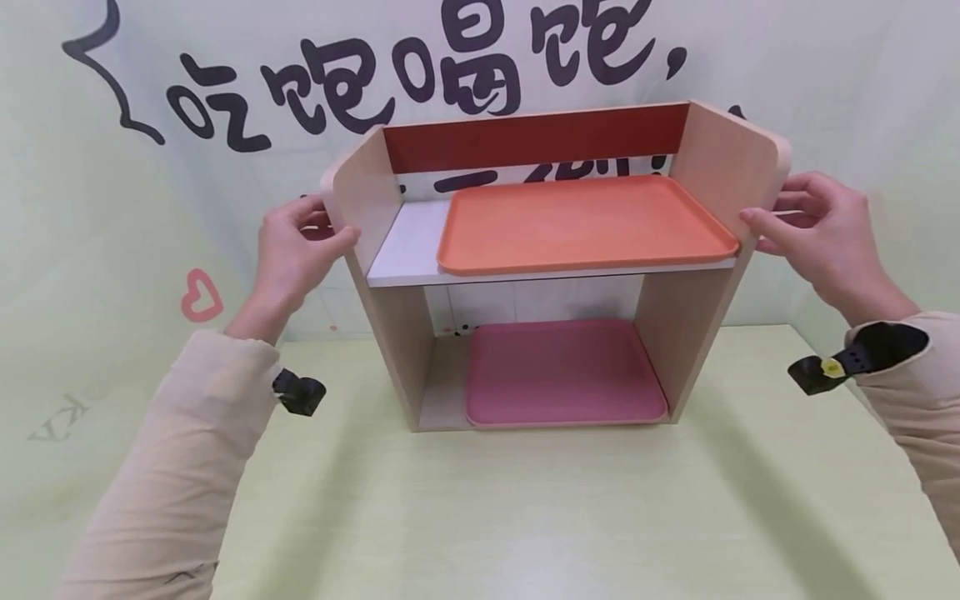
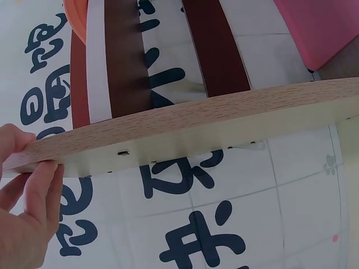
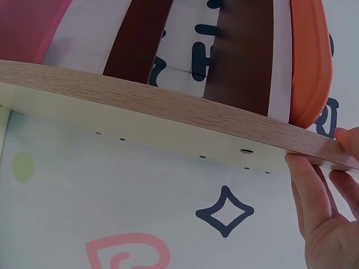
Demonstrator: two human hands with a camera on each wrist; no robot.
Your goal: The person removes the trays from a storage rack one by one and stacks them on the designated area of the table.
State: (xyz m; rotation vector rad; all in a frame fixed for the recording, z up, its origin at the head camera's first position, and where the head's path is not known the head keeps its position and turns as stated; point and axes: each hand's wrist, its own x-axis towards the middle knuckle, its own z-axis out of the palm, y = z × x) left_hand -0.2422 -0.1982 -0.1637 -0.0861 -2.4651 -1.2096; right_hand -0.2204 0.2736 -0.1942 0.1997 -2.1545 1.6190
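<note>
A two-tier wooden shelf [image 1: 686, 333] with a red back strip stands on the table. My left hand [image 1: 294, 250] grips the upper front edge of its left side panel, thumb on the inner side. On the opposite panel, my right hand [image 1: 828, 237] holds the edge at a similar height between thumb and fingers. Both wrist views show fingertips against the panels' outer faces. An orange tray [image 1: 588, 225] lies on the white upper board [image 1: 405, 242], up against the right panel. Below it, a pink tray [image 1: 562, 375] rests on the bottom board.
The pale green table [image 1: 525, 517] spreads in front of and beside the shelf. Behind stands a whitish backdrop [image 1: 225, 183] with large dark lettering and a pink heart [image 1: 202, 296]. Small black devices [image 1: 298, 392] are strapped at both wrists.
</note>
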